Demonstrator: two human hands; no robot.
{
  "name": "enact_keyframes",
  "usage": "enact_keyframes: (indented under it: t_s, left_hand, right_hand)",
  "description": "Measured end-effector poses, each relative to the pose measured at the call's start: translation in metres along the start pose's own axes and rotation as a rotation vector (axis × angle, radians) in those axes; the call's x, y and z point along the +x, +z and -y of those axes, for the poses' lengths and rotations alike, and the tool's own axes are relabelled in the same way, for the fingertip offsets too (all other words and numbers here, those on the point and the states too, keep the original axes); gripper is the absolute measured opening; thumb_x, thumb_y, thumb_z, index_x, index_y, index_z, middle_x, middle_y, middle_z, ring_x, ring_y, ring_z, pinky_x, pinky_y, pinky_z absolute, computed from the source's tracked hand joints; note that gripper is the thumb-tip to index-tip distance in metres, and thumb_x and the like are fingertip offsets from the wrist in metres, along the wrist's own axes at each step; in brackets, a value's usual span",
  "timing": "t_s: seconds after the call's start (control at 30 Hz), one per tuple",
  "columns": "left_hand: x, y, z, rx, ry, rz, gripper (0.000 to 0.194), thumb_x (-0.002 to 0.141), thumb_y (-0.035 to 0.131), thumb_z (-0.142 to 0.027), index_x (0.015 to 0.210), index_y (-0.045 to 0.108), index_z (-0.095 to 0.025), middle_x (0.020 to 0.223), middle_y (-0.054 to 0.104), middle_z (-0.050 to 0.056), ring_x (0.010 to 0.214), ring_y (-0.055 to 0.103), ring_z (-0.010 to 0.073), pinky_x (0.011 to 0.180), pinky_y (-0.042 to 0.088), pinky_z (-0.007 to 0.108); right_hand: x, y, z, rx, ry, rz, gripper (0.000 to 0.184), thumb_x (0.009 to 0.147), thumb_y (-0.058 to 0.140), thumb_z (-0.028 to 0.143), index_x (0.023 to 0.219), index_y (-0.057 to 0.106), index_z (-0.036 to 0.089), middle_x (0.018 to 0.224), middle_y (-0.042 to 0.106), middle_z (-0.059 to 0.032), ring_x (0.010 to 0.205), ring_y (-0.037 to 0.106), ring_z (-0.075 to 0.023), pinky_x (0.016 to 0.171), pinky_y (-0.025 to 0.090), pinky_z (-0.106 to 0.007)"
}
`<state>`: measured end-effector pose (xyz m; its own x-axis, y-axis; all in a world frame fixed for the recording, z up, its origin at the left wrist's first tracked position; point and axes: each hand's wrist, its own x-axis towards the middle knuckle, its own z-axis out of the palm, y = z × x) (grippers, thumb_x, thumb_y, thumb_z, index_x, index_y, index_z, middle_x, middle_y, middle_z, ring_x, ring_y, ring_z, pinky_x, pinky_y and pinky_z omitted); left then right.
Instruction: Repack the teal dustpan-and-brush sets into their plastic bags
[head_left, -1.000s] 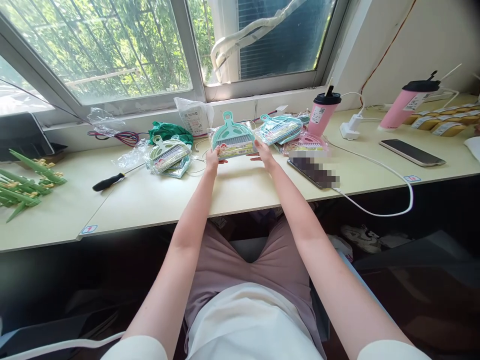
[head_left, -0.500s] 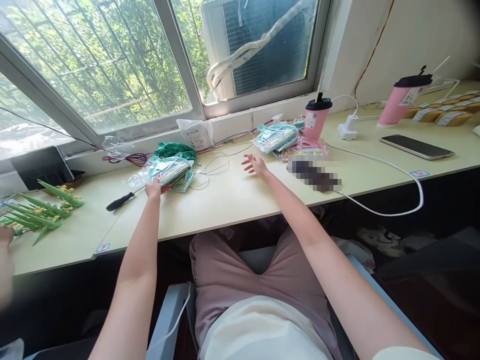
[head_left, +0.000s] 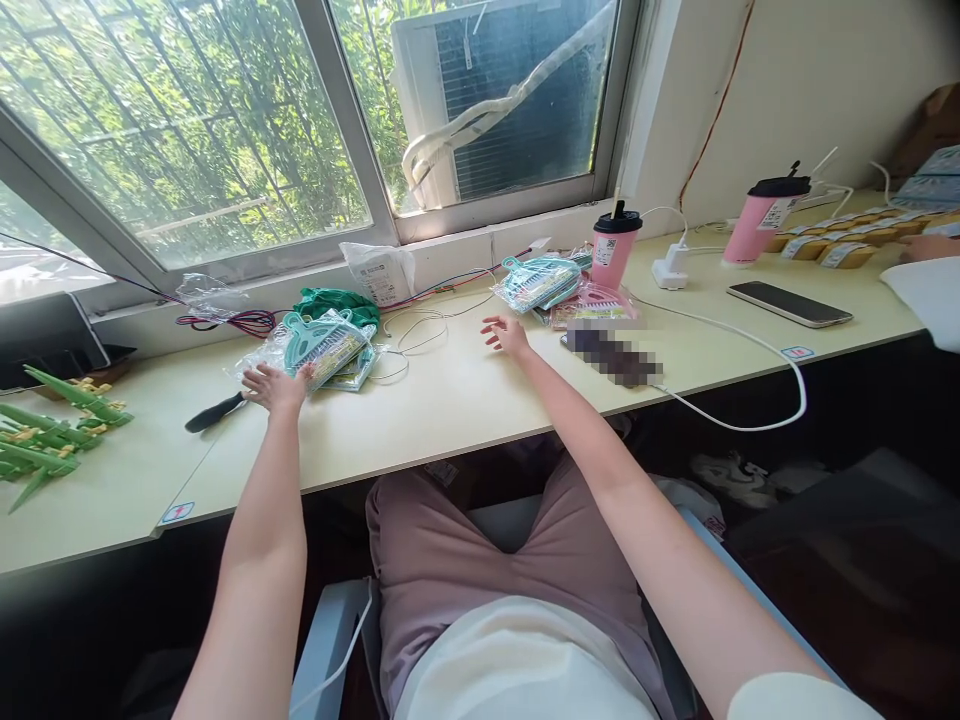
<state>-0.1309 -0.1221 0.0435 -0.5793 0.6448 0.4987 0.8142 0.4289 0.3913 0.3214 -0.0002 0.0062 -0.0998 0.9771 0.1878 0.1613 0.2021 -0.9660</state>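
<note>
My left hand (head_left: 276,385) lies open at the near edge of a pile of bagged teal dustpan-and-brush sets (head_left: 327,347) on the cream desk (head_left: 450,395). Its fingers are spread and touch the top bag. My right hand (head_left: 507,335) hovers open above the desk with fingers apart, holding nothing. It is just left of a second pile of bagged teal and pink sets (head_left: 541,283). A blurred flat thing (head_left: 611,354) lies to the right of that hand.
A black-handled screwdriver (head_left: 215,411) lies left of my left hand, with green plastic pieces (head_left: 45,435) beyond. Two pink cups (head_left: 613,248) (head_left: 763,215), a white charger and cable (head_left: 670,272), a phone (head_left: 788,303), green cloth (head_left: 334,302) and loose wires line the back. Another person's sleeve (head_left: 924,285) shows far right.
A second ago both hands held one bagged teal set mid-desk. The left hand carried it to the left pile and let go. The right hand drew away, open.
</note>
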Motion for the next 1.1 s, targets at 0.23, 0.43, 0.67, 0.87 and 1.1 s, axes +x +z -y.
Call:
enact_keyframes:
  t_s: [0.23, 0.43, 0.67, 0.87, 1.1]
  left_hand:
    - [-0.015, 0.006, -0.036, -0.130, 0.355, -0.145, 0.059, 0.104, 0.035, -0.046, 0.153, 0.037, -0.013, 0.173, 0.018, 0.019, 0.164, 0.003, 0.0295, 0.130, -0.002, 0.058]
    - [0.000, 0.035, -0.057, -0.154, 0.311, 0.132, 0.067, 0.102, 0.031, -0.044, 0.160, 0.033, -0.010, 0.173, 0.021, 0.018, 0.163, 0.009, 0.0303, 0.131, 0.000, 0.057]
    - [-0.005, 0.032, -0.056, -0.219, 0.296, 0.057, 0.067, 0.102, 0.030, -0.046, 0.161, 0.032, -0.014, 0.174, 0.019, 0.015, 0.163, 0.008, 0.0285, 0.130, -0.003, 0.057]
    - [-0.022, -0.015, -0.107, -0.391, 0.230, -0.319, 0.060, 0.102, 0.037, -0.046, 0.154, 0.040, -0.015, 0.173, 0.016, 0.018, 0.164, 0.003, 0.0305, 0.130, 0.002, 0.059]
    - [-0.047, 0.025, -0.209, -1.142, -0.167, 0.831, 0.075, 0.088, 0.050, -0.076, 0.123, 0.063, -0.011, 0.106, 0.072, 0.026, 0.103, 0.073, 0.0400, 0.085, 0.059, 0.052]
  right_hand:
    - [-0.009, 0.005, -0.004, -0.696, -0.333, -0.097, 0.053, 0.083, 0.044, -0.005, 0.119, 0.073, 0.021, 0.126, 0.072, -0.0116, 0.123, 0.062, -0.0286, 0.100, 0.055, -0.045]
    - [0.000, 0.008, 0.000, -1.040, -0.461, -0.150, 0.062, 0.089, 0.039, -0.004, 0.143, 0.059, 0.016, 0.159, 0.047, -0.0190, 0.153, 0.036, -0.0325, 0.123, 0.029, -0.062]
    - [0.051, -0.035, 0.000, -0.918, -0.395, -0.233, 0.051, 0.087, 0.043, 0.002, 0.132, 0.066, 0.011, 0.142, 0.063, -0.0241, 0.146, 0.047, -0.0388, 0.121, 0.016, -0.079]
    - [0.052, -0.054, -0.004, -0.850, -0.630, -0.129, 0.036, 0.086, 0.046, 0.004, 0.089, 0.075, 0.023, 0.078, 0.072, -0.0105, 0.104, 0.068, -0.0329, 0.124, 0.025, -0.071]
    - [0.001, -0.008, 0.031, -1.054, -0.837, -0.083, 0.030, 0.096, 0.047, 0.017, 0.110, 0.073, 0.021, 0.105, 0.074, -0.0150, 0.118, 0.058, -0.0355, 0.120, 0.028, -0.067]
